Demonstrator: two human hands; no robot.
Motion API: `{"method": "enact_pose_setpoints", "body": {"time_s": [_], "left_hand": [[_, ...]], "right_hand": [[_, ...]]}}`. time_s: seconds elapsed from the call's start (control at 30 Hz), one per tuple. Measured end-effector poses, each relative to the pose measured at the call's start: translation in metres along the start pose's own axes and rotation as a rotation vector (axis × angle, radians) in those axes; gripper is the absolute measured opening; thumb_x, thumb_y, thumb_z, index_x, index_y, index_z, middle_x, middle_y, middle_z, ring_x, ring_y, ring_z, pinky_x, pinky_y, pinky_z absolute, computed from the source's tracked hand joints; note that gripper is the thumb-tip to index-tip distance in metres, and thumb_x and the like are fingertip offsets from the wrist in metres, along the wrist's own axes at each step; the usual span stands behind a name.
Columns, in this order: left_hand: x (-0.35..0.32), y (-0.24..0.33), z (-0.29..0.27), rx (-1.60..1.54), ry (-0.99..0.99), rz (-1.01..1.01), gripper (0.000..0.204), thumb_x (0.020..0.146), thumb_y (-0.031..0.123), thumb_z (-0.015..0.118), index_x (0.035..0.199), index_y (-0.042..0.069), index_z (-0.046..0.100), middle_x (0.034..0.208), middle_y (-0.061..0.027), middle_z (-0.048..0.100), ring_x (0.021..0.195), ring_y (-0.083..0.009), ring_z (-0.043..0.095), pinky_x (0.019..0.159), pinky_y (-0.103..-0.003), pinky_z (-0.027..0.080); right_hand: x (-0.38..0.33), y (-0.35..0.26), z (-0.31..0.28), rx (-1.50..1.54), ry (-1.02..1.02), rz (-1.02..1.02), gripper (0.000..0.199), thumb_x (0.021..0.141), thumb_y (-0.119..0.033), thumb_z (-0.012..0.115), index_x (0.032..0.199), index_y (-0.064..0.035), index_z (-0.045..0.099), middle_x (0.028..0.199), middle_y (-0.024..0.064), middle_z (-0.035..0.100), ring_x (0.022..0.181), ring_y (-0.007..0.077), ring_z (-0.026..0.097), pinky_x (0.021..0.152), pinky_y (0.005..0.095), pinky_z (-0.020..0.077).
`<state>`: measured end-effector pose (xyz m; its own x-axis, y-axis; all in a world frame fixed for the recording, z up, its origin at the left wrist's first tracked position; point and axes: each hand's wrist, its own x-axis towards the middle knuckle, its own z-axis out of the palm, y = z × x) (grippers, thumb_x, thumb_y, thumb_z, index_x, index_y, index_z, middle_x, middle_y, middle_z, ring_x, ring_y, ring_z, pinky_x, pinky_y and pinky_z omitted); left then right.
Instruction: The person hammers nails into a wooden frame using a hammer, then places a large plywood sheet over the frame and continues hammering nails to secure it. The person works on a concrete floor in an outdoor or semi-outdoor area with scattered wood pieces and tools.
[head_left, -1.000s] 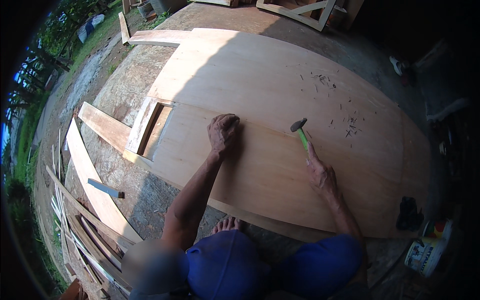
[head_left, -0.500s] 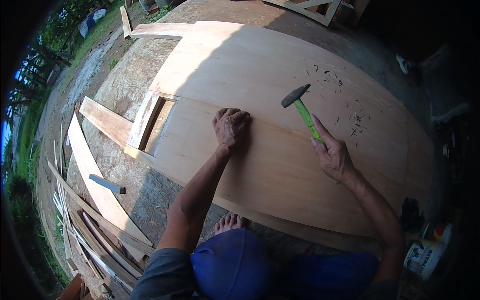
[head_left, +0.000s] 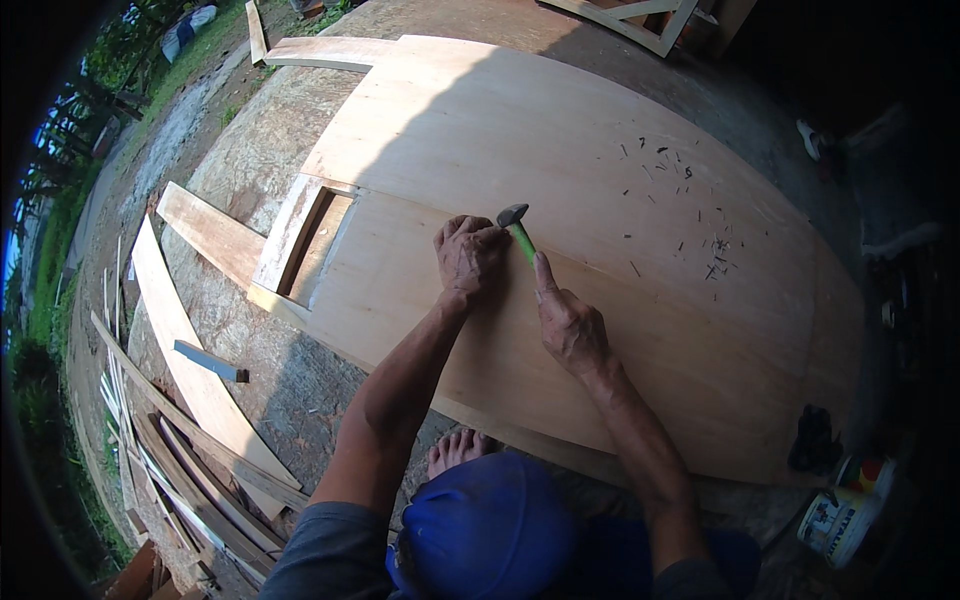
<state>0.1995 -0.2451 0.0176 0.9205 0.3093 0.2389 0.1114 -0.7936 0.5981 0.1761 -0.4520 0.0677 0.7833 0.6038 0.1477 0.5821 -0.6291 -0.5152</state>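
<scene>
My right hand (head_left: 573,332) grips a hammer (head_left: 524,243) with a bright green handle, index finger stretched along it. Its dark metal head hovers right beside the fingers of my left hand (head_left: 468,258). That hand is closed in a pinch on the plywood panel (head_left: 420,330), near the seam with the far sheet; what its fingertips hold, if anything, is hidden. Both sheets lie flat under my arms, the far one (head_left: 480,120) partly sunlit. Several small dark slivers (head_left: 718,250), perhaps nails, are scattered on its right part.
At the panel's left end a wooden frame surrounds a rectangular opening (head_left: 322,245). Loose boards (head_left: 190,350) and thin strips lie on the ground at left. A white bucket (head_left: 838,522) stands at lower right, near a dark bundle (head_left: 815,440). My bare foot (head_left: 458,450) is beside the panel's near edge.
My right hand has swung the hammer left and down, bringing its head close to my left hand. The left hand stays pinched at nearly the same spot.
</scene>
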Motion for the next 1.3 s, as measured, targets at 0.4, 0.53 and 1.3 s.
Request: {"method": "enact_pose_setpoints", "body": {"time_s": [0.4, 0.53, 1.3], "left_hand": [[0.002, 0.002, 0.002, -0.05, -0.012, -0.002, 0.02, 0.088, 0.027, 0.074, 0.104, 0.019, 0.081, 0.119, -0.0023, 0.071, 0.124, -0.0262, 0.057, 0.111, -0.042, 0.038], [0.004, -0.028, 0.017, -0.176, 0.182, 0.009, 0.023, 0.089, 0.02, 0.072, 0.11, 0.011, 0.078, 0.128, -0.0096, 0.069, 0.129, -0.0348, 0.056, 0.109, -0.043, 0.045], [0.002, -0.034, 0.023, -0.069, 0.091, 0.107, 0.039, 0.085, 0.009, 0.066, 0.124, 0.008, 0.072, 0.141, -0.0133, 0.06, 0.139, -0.0346, 0.049, 0.116, -0.04, 0.041]], "right_hand": [[0.008, 0.001, -0.008, -0.045, -0.069, 0.094, 0.068, 0.098, -0.007, 0.059, 0.16, -0.0046, 0.029, 0.075, 0.0206, 0.066, 0.062, 0.0371, 0.067, 0.058, 0.0473, 0.0532], [0.005, -0.026, -0.026, 0.036, 0.11, -0.03, 0.069, 0.098, -0.008, 0.059, 0.16, -0.0049, 0.03, 0.077, 0.0222, 0.067, 0.067, 0.0386, 0.069, 0.059, 0.0476, 0.0534], [-0.002, -0.006, 0.003, 0.088, 0.211, -0.081, 0.069, 0.095, -0.004, 0.059, 0.159, -0.0049, 0.033, 0.075, 0.0202, 0.066, 0.063, 0.0356, 0.067, 0.058, 0.0475, 0.0545]]}}
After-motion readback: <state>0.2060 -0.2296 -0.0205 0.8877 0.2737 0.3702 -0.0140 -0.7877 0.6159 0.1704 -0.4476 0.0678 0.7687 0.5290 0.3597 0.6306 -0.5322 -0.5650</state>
